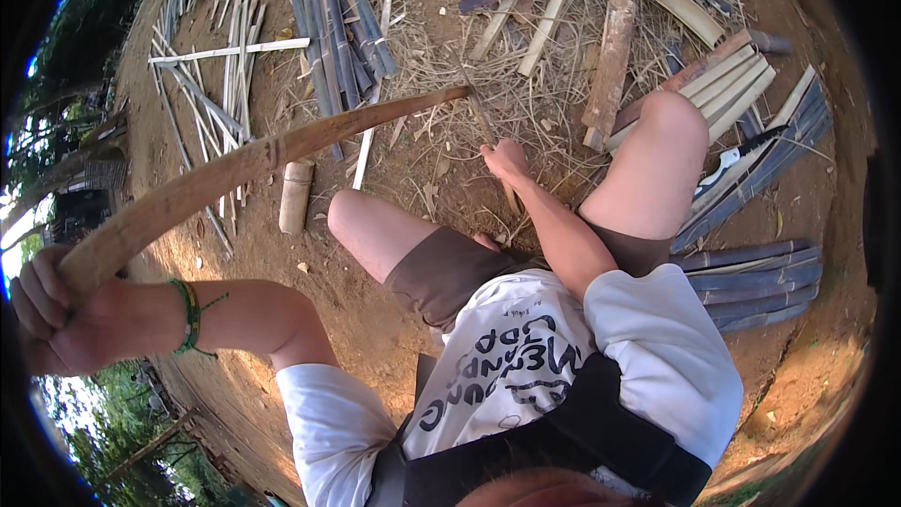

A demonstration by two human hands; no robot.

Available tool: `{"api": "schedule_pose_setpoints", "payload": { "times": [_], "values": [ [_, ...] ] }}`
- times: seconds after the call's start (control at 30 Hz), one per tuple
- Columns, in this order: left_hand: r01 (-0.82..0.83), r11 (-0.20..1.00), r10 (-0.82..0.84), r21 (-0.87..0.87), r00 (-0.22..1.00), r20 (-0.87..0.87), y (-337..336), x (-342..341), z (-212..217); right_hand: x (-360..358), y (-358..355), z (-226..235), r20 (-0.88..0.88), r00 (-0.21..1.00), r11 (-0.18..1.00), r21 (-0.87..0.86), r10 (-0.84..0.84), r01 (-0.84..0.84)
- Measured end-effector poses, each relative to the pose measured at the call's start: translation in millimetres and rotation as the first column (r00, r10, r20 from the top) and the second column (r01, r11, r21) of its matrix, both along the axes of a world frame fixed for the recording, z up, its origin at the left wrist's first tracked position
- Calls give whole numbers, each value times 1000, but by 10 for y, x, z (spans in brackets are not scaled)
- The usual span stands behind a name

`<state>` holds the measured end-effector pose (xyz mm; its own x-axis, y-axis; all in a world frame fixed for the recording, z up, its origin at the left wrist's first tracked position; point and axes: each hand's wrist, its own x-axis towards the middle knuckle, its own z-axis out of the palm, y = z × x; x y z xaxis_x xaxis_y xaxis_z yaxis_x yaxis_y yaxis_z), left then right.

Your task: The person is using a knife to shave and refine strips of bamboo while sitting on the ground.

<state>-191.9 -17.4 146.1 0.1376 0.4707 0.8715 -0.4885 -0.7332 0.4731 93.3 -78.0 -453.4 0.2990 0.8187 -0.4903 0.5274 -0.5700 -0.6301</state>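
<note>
My left hand (58, 314), raised at the far left, is wrapped round the near end of a long brown bamboo pole (272, 152). The pole slants across in front of me, and the fisheye bends its shape. Between my knees, my right hand (507, 161) is closed on the long wooden handle of a knife (482, 122). Its thin, dark blade points away from me. The pole's far end meets the blade, or overlaps it in view; I cannot tell whether they touch. Part of the handle sticks out below my right fist.
Bundles of dark bamboo strips (330, 28) and pale strips (230, 52) lie on the ground ahead. A short bamboo piece (296, 197) lies by my left knee. A log (610, 61), split bamboo (737, 84) and a white-handled saw (721, 167) are at the right.
</note>
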Motion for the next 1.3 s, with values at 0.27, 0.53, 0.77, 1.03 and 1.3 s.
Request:
{"api": "schedule_pose_setpoints", "payload": {
  "times": [0.27,0.53,0.77,1.03,1.3],
  "values": [
    [-456,863,481,217,873,-79,388,56,-78,-109,68,558,-741,668,977,91,-63,193],
    [-586,793,602,165,795,-72,299,509,93,-74,132,909,-911,358,936,-75,-205,345],
    [-62,996,60,-70,998,-18,152,746,94,-57,141,847,-896,256,916,-290,-362,278],
    [24,993,-28,-118,999,-29,118,816,13,-103,-28,1308,-909,-119,907,-411,-399,95],
    [153,985,-156,-79,987,-34,169,780,52,3,-180,1522,-920,-130,925,-377,-369,39]
  ]
}}
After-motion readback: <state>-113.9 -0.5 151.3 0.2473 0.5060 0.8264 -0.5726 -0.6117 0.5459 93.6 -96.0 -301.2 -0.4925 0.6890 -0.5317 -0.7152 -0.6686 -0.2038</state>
